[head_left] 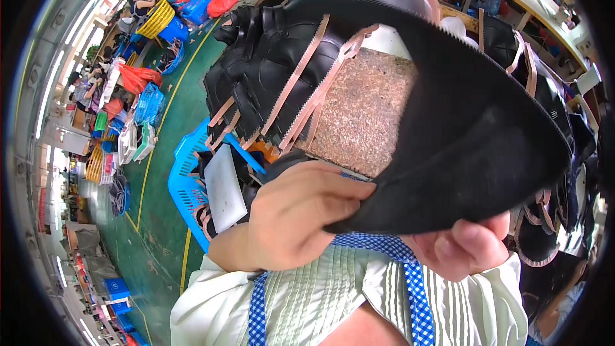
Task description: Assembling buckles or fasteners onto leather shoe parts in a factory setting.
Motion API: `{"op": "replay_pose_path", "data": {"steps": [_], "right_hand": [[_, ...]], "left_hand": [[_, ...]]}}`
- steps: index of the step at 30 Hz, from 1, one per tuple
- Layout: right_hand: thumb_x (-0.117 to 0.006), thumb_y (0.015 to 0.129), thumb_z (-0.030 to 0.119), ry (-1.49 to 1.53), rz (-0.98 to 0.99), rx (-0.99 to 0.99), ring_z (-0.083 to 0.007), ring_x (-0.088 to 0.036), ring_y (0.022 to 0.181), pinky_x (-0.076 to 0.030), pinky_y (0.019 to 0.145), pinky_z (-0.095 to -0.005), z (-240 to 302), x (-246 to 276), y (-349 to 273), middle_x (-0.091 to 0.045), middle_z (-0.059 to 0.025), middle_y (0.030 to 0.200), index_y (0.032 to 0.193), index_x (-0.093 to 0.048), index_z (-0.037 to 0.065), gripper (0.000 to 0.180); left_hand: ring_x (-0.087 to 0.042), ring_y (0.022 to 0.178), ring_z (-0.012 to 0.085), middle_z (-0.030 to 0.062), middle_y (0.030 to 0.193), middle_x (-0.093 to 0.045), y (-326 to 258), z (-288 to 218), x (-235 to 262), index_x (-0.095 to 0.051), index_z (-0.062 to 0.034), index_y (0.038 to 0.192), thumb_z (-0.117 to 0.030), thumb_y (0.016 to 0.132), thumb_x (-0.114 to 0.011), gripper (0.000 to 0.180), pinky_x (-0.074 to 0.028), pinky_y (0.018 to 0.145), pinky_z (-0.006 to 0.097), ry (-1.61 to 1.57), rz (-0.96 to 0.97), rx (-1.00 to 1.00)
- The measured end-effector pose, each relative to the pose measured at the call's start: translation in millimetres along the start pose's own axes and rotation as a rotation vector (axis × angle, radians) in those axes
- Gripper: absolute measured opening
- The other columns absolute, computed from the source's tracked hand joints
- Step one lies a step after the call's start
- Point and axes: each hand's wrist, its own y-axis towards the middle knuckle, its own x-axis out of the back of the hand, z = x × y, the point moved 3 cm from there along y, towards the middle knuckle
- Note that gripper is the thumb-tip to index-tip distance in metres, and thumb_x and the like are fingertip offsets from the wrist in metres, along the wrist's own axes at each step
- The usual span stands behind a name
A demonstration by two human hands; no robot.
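Observation:
Up close in front of me is a large black panel (474,154) of leather-like material with a finely sawtoothed edge, smeared a little by motion. My left hand (301,208) is closed on its lower left corner, thumb and fingers pinching it. Along the bottom edge my right hand (464,250) pinches the panel between thumb and curled fingers. Beyond it, a heap of black pieces (275,57) with pinkish, sawtoothed edge strips lies on the left part of a worn, speckled board (365,102). The panel hides the right part of that board.
A blue plastic basket (186,182) with dark pieces and a white slab (224,189) stands left of my left arm. More black pieces (538,240) hang or lie at the right. Crates, a yellow basket (157,19) and people line the green floor (163,198) farther left.

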Motion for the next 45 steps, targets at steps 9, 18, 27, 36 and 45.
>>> {"op": "replay_pose_path", "data": {"steps": [9,18,27,36,45], "right_hand": [[-0.083,0.068,0.032,0.683,0.743,-0.434,-0.0296,-0.061,0.086,-0.048,0.082,-0.0439,-29.8,-15.4,30.8,-0.061,-0.0101,0.092,0.091,-0.061,0.004,0.042],[-0.075,0.07,0.035,0.598,0.791,-0.212,-0.0301,-0.057,0.086,-0.042,0.087,-0.0461,-31.9,-22.5,31.1,-0.058,-0.0055,0.083,0.079,-0.059,0.009,0.031],[-0.08,0.063,0.018,0.463,0.725,-0.501,-0.0268,-0.06,0.08,-0.041,0.09,-0.0442,-19.9,-18.6,10.5,-0.063,-0.002,0.075,0.073,-0.061,0.009,0.023],[-0.079,0.061,0.013,0.418,0.628,-0.476,-0.0236,-0.064,0.079,-0.041,0.083,-0.0405,-12.3,-15.0,8.1,-0.067,-0.0022,0.073,0.073,-0.066,0.008,0.019],[-0.081,0.059,0.016,0.381,0.667,-0.479,-0.0223,-0.062,0.072,-0.041,0.079,-0.0392,-14.8,-18.5,9.8,-0.064,0.0006,0.067,0.068,-0.063,0.011,0.021]], "left_hand": [[-0.067,0.073,0.0304,0.0142,0.084,-0.066,-1.6,1.8,-9.8,-0.059,-0.0005,0.083,0.0,0.073,-0.08,0.023,-0.054,0.064,0.036,-0.099,-0.022,0.201],[-0.066,0.072,0.0338,0.0161,0.081,-0.067,0.6,3.4,-21.8,-0.058,0.0008,0.075,0.001,0.068,-0.082,0.025,-0.054,0.068,0.039,0.076,0.022,0.099],[-0.07,0.075,0.019,0.0124,0.086,-0.07,-12.7,15.9,-27.8,-0.063,0.0017,0.094,0.002,0.076,-0.08,0.025,-0.054,0.063,0.028,-0.215,-0.084,0.511],[-0.068,0.083,0.0112,0.0102,0.09,-0.072,-18.2,33.0,-30.6,-0.066,0.0006,0.104,-0.006,0.079,-0.08,0.029,-0.053,0.073,0.027,-0.417,-0.072,0.675],[-0.07,0.077,0.0181,0.0118,0.087,-0.07,-13.0,35.9,-31.0,-0.069,0.0004,0.102,-0.007,0.076,-0.081,0.029,-0.053,0.069,0.028,-0.367,0.061,0.591]]}}
